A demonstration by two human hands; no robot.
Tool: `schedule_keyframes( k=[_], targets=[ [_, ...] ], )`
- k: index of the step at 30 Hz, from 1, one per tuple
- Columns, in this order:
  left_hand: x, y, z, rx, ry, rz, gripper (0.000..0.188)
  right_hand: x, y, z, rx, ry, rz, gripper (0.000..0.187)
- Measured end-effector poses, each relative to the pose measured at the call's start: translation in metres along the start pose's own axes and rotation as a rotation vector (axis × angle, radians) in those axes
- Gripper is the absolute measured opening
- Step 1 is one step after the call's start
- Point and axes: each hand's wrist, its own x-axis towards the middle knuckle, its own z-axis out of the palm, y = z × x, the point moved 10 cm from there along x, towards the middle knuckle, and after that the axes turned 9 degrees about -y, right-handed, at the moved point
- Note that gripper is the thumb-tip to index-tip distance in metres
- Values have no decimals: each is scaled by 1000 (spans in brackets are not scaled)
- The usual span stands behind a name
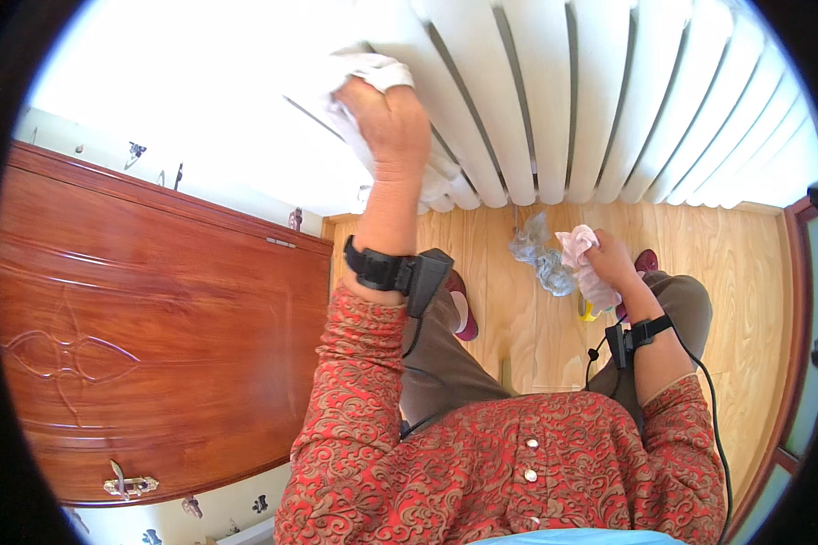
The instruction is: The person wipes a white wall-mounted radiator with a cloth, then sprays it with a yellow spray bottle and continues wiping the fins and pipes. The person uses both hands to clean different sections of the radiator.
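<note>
My left hand [393, 125] is closed on a white cloth [373, 67], pressed to the left end of a white column radiator [536, 100]. The fingertips are partly hidden in its folds. Lower down and to the right, my right hand [613, 262] grips a pale pink cloth [576, 243] by its bunched top, and the rest hangs down. Beside this cloth, a fluffy grey-blue bundle [551, 265] shows near the floor; I cannot make out its kind. Part of a yellow object [587, 311] peeks out under the pink cloth.
A reddish-brown wooden cabinet door [164, 327] with a metal latch [131, 483] fills the left side. Light wooden flooring [509, 341] lies below, around my feet in dark red shoes [466, 318]. A brown-framed glass panel [804, 345] stands at the right. A black cable [716, 427] runs along my right arm.
</note>
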Motion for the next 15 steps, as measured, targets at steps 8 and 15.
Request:
schedule_keyframes(
  k=[8,15],
  targets=[
    [6,66,57,870,112,538,39,-12,-19,-9,64,9,-60,32],
    [-89,-67,119,394,-479,-111,35,-13,-29,-13,79,-42,-25,31]
  ],
)
